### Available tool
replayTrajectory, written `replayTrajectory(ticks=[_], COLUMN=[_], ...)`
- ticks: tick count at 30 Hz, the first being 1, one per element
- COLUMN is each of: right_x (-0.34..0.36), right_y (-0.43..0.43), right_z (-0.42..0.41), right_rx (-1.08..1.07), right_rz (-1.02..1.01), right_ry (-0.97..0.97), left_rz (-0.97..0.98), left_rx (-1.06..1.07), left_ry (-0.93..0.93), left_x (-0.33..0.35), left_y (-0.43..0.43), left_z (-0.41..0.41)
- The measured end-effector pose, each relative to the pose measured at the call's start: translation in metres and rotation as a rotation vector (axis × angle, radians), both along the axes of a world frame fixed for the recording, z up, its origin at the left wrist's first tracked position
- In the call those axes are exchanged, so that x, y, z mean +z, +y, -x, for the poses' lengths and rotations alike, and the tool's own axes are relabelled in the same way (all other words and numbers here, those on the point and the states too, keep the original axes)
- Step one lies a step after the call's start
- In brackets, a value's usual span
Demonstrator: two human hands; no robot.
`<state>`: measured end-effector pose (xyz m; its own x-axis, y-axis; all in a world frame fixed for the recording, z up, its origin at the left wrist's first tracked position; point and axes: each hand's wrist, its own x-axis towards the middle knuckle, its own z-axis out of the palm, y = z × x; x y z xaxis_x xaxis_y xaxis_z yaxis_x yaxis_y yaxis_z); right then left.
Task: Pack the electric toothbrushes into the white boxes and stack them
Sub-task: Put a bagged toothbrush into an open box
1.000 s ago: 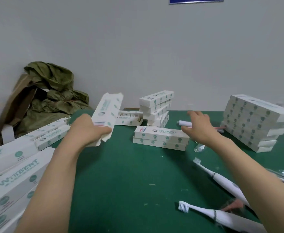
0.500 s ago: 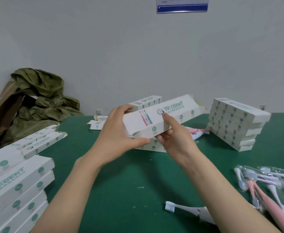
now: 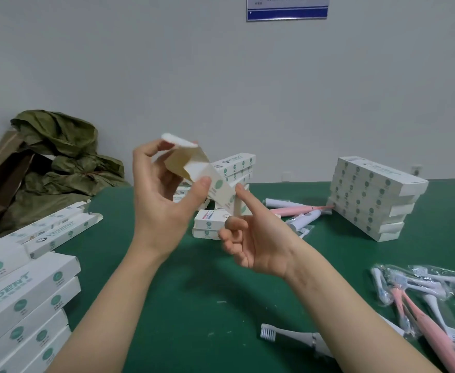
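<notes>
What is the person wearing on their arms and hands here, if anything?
Nothing that shows. The left hand and right hand are bare, with no gloves or rings in view. The left forearm and right forearm are uncovered down to the picture's lower edge: no sleeves, watch or bracelet.

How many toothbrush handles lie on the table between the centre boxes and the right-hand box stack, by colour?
White toothbrush handles: 2
Pink toothbrush handle: 1
Total: 3
</notes>
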<state>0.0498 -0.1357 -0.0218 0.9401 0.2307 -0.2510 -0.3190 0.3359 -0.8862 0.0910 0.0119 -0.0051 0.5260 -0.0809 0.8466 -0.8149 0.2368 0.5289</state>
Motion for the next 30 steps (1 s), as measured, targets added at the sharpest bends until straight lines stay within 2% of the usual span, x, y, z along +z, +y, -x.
replayTrajectory(ticks=[3, 5, 7, 9, 14, 20, 25, 30], right_x=[0.002, 0.002, 0.002, 0.005, 0.014, 0.012, 0.001, 0.003], right_y=[-0.004, -0.007, -0.008, -0.007, -0.004, 0.008, 0.015, 0.008], right_z=[0.000, -0.002, -0.004, -0.006, -0.003, 0.006, 0.006, 0.002], right_rx=[-0.018, -0.130, -0.258, -0.342, -0.399, -0.466, -0.586, -0.585], right_rz=[0.090, 0.113, 0.144, 0.156, 0.167, 0.318, 0.726, 0.700], right_ry=[-0.011, -0.071, -0.160, -0.254, -0.506, -0.723, -0.840, -0.797], left_rz=[0.183, 0.198, 0.009, -0.236, -0.592, -0.503, -0.482, -0.561], left_rx=[0.011, 0.097, 0.281, 0.442, 0.449, 0.365, 0.367, 0.422], left_ry=[0.072, 0.149, 0.171, 0.107, -0.068, 0.042, 0.111, 0.219], left_x=[0.006, 0.009, 0.011, 0.009, -0.003, -0.003, -0.006, -0.012], left_y=[0.005, 0.010, 0.013, 0.011, -0.011, -0.016, -0.021, -0.026], left_z=[-0.006, -0.008, -0.009, -0.006, 0.005, 0.010, 0.011, 0.008])
